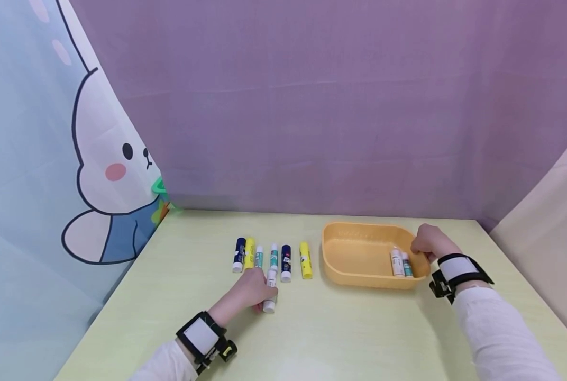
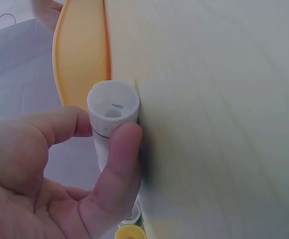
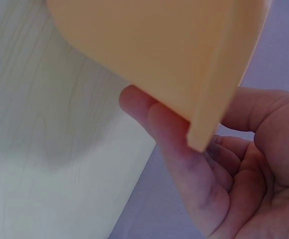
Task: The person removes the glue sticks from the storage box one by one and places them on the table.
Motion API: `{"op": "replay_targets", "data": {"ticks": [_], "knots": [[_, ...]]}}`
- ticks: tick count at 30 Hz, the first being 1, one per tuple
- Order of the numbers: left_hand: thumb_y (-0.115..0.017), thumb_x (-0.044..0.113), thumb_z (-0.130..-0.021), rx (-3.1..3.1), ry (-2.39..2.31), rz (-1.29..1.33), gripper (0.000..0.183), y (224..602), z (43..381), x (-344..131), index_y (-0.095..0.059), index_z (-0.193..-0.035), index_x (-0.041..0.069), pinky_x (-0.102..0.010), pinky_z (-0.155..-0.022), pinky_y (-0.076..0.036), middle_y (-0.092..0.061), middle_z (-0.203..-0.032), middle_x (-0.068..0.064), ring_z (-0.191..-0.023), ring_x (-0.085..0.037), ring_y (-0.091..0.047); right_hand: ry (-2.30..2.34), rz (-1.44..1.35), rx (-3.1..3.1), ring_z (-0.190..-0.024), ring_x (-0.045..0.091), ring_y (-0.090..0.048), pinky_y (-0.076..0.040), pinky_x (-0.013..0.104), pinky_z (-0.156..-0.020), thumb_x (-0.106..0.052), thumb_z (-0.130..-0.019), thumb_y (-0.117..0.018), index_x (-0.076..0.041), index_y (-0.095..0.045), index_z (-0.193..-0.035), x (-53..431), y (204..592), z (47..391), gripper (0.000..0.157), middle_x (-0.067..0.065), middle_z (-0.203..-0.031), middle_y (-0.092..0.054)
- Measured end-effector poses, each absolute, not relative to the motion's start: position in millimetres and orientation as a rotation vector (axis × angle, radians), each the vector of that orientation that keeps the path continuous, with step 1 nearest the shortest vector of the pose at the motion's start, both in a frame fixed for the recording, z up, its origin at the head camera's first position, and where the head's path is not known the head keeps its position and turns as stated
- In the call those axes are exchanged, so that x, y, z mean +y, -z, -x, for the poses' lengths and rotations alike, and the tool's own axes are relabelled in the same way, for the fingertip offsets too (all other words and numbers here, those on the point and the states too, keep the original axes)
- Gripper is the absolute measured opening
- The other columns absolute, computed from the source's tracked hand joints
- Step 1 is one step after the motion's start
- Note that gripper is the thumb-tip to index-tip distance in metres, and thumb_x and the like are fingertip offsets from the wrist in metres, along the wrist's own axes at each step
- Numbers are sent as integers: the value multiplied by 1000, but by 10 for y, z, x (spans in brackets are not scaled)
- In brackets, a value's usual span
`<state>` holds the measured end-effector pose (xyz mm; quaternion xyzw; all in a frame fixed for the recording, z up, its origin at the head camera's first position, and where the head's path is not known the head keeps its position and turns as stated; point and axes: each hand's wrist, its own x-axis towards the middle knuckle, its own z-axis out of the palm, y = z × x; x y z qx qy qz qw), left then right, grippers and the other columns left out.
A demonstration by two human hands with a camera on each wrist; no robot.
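My left hand (image 1: 251,288) pinches a white glue stick (image 1: 269,306) between thumb and fingers, close over the table in front of a row of other sticks. The left wrist view shows the round white end of this stick (image 2: 113,102) facing the camera. At the right, my right hand (image 1: 434,242) grips the right end of an orange plastic basket (image 1: 359,280), fingers under its edge and thumb on the other side of the wall. Inside the basket, at its right end, lie a white glue stick (image 1: 397,262) and a smaller teal-and-white one (image 1: 407,265).
The row on the table (image 1: 340,338) holds navy sticks (image 1: 239,253) (image 1: 285,260), yellow sticks (image 1: 249,253) (image 1: 305,259) and teal-and-white sticks (image 1: 259,256) (image 1: 274,257). A purple curtain (image 1: 312,116) hangs behind the table's far edge.
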<state>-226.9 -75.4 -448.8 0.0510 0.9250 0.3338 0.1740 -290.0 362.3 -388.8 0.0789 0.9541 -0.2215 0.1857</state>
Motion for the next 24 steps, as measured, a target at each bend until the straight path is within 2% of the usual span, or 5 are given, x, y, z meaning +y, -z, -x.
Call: {"op": "replay_targets", "data": {"ticks": [16,24], "knots": [[-69,26,-84,2627,-963,-167,27,4498,2258,-758,-58,-70,5,-27,-42,-50,-61,-57,-7,-44,-16,-59,618,-240,2690,-49,16,-60,-53,27,-49,2,-75,-52,12,-54,-81,3602,3918,2925,11,15,-68,-58],[-61,36,-90,2651,-884,-131,39,4383,2274,-754,-60,-66,5,-27,-43,-48,-61,-54,-7,-45,-18,-60,586,-244,2700,-48,16,-58,-51,25,-47,2,-76,-52,11,-54,-80,3592,3932,2928,9,14,-67,-57]]}}
